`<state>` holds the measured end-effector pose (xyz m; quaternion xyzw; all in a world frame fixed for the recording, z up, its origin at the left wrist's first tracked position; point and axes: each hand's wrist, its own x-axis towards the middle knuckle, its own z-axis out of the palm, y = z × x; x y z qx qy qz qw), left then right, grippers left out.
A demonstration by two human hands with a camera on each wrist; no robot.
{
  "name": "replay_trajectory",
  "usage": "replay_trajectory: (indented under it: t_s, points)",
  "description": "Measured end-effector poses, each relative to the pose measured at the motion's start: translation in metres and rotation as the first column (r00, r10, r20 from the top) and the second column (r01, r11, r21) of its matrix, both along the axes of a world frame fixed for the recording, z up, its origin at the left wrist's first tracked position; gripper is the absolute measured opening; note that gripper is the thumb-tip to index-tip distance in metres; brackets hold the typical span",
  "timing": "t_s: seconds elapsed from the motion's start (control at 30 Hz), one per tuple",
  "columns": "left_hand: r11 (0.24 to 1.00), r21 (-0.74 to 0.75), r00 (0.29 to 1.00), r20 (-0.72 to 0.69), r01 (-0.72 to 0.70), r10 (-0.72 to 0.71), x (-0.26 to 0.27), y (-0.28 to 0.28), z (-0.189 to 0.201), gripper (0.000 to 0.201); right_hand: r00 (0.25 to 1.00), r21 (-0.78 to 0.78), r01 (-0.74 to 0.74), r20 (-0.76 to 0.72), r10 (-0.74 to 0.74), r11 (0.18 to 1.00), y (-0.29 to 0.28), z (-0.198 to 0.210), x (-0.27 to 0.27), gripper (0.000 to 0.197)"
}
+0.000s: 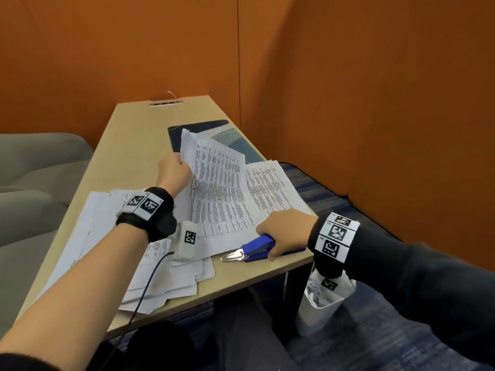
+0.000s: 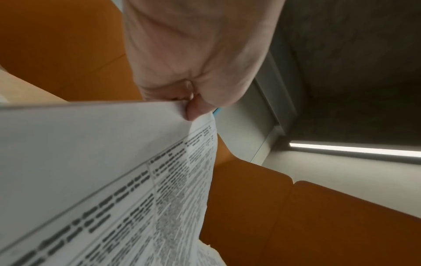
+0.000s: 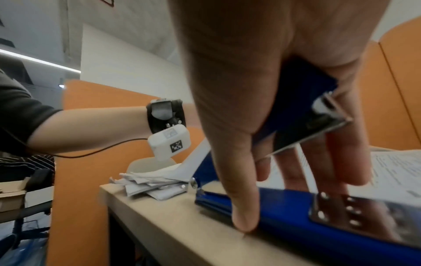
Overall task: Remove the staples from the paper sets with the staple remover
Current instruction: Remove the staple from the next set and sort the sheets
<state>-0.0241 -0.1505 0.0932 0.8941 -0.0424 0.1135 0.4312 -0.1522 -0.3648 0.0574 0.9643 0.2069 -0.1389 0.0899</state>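
A printed sheet (image 1: pixel 214 180) is being pinched by the left hand (image 1: pixel 172 170); the staple remover (image 1: pixel 254 249) is being gripped by the right hand (image 1: pixel 284 231), its handle partly hidden.

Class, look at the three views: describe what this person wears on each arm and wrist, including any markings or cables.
Left forearm bare, sleeve pushed up; black wristband with black-and-white square code tags, white camera box, thin black cable. Right arm in a dark long sleeve; its band carries similar tags.
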Motion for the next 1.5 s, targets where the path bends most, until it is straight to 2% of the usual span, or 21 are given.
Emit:
replay_trajectory:
  t_s: [0.1, 0.17, 0.23, 0.27, 0.3, 0.33, 0.37, 0.4, 0.43, 0.47, 0.5, 0.6, 0.7, 0.73, 0.83, 0.93, 1.03, 1.2, 1.4, 1.47, 1.5]
  points:
    - [0.988, -0.141, 0.993, -0.085, 0.064, -0.077, -0.001, 0.004, 0.003, 0.025, 1.0, 0.031, 0.031, 0.006, -0.031, 0.999, -0.006, 0.002, -0.002, 0.038]
    - [0.963, -0.228, 0.978, -0.117, 0.144, -0.174, -0.003, 0.007, 0.009, 0.02, 0.99, 0.219, 0.132, -0.074, -0.118, 0.967, -0.016, 0.02, -0.003, 0.037]
    - [0.921, -0.32, 0.947, -0.152, 0.224, -0.284, -0.006, 0.009, 0.017, 0.016, 0.975, 0.434, 0.223, -0.118, -0.19, 0.873, -0.03, 0.051, -0.003, 0.038]
    - [0.902, -0.347, 0.932, -0.16, 0.256, -0.325, -0.011, 0.009, 0.024, 0.015, 0.973, 0.532, 0.224, -0.071, -0.22, 0.816, -0.036, 0.067, -0.001, 0.039]
    - [0.891, -0.36, 0.924, -0.154, 0.277, -0.35, -0.013, 0.007, 0.029, 0.02, 0.964, 0.645, 0.19, 0.02, -0.264, 0.741, -0.039, 0.081, 0.003, 0.036]
    - [0.878, -0.365, 0.916, -0.134, 0.31, -0.379, -0.018, 0.004, 0.037, 0.019, 0.936, 0.778, 0.123, 0.116, -0.333, 0.617, -0.041, 0.093, 0.009, 0.03]
    - [0.863, -0.374, 0.905, -0.122, 0.339, -0.408, -0.023, 0.0, 0.044, 0.014, 0.89, 0.9, 0.037, 0.168, -0.424, 0.434, -0.04, 0.103, 0.015, 0.026]
    - [0.843, -0.388, 0.889, -0.113, 0.371, -0.444, -0.029, -0.006, 0.05, 0.018, 0.842, 0.972, -0.06, 0.171, -0.511, 0.226, -0.038, 0.113, 0.021, 0.029]
    - [0.826, -0.395, 0.875, -0.101, 0.402, -0.474, -0.032, -0.012, 0.055, 0.028, 0.799, 0.987, -0.15, 0.159, -0.58, 0.065, -0.035, 0.123, 0.029, 0.03]
    - [0.813, -0.391, 0.861, -0.09, 0.432, -0.501, -0.038, -0.019, 0.06, 0.031, 0.762, 0.975, -0.221, 0.157, -0.629, -0.025, -0.031, 0.133, 0.036, 0.027]
    - [0.806, -0.372, 0.853, -0.067, 0.46, -0.517, -0.041, -0.027, 0.064, 0.031, 0.734, 0.962, -0.268, 0.163, -0.659, -0.06, -0.026, 0.141, 0.044, 0.022]
    - [0.827, -0.294, 0.864, -0.01, 0.479, -0.504, -0.044, -0.049, 0.072, 0.027, 0.706, 0.948, -0.313, 0.192, -0.681, -0.057, -0.011, 0.153, 0.066, 0.017]
    - [0.853, -0.182, 0.871, 0.057, 0.489, -0.488, -0.044, -0.066, 0.074, 0.027, 0.713, 0.961, -0.261, 0.254, -0.653, 0.089, 0.002, 0.148, 0.079, 0.022]
    - [0.856, -0.144, 0.868, 0.078, 0.496, -0.49, -0.044, -0.071, 0.074, 0.027, 0.716, 0.965, -0.236, 0.252, -0.651, 0.114, 0.005, 0.147, 0.081, 0.026]
    - [0.88, -0.056, 0.877, 0.126, 0.472, -0.463, -0.051, -0.078, 0.076, 0.024, 0.735, 0.973, -0.212, 0.217, -0.642, 0.085, 0.006, 0.147, 0.082, 0.036]
    - [0.889, 0.021, 0.871, 0.195, 0.457, -0.452, -0.056, -0.083, 0.077, 0.025, 0.722, 0.972, -0.212, 0.228, -0.654, 0.105, 0.004, 0.152, 0.08, 0.042]
    - [0.874, 0.005, 0.858, 0.193, 0.485, -0.477, -0.055, -0.088, 0.074, 0.039, 0.705, 0.972, -0.21, 0.222, -0.673, 0.101, 0.0, 0.153, 0.079, 0.045]
    - [0.883, 0.02, 0.864, 0.196, 0.47, -0.464, -0.053, -0.092, 0.071, 0.04, 0.697, 0.975, -0.21, 0.2, -0.688, 0.071, -0.001, 0.15, 0.078, 0.047]
    - [0.887, 0.123, 0.865, 0.193, 0.446, -0.462, -0.054, -0.098, 0.064, 0.031, 0.684, 0.973, -0.215, 0.212, -0.698, 0.084, -0.005, 0.147, 0.081, 0.05]
    - [0.847, 0.155, 0.844, 0.105, 0.508, -0.525, -0.055, -0.096, 0.059, 0.006, 0.678, 0.981, -0.189, 0.168, -0.715, 0.051, -0.008, 0.143, 0.085, 0.049]
    - [0.829, 0.154, 0.835, 0.046, 0.537, -0.549, -0.053, -0.093, 0.054, 0.012, 0.683, 0.985, -0.171, 0.131, -0.718, 0.017, -0.011, 0.14, 0.087, 0.048]
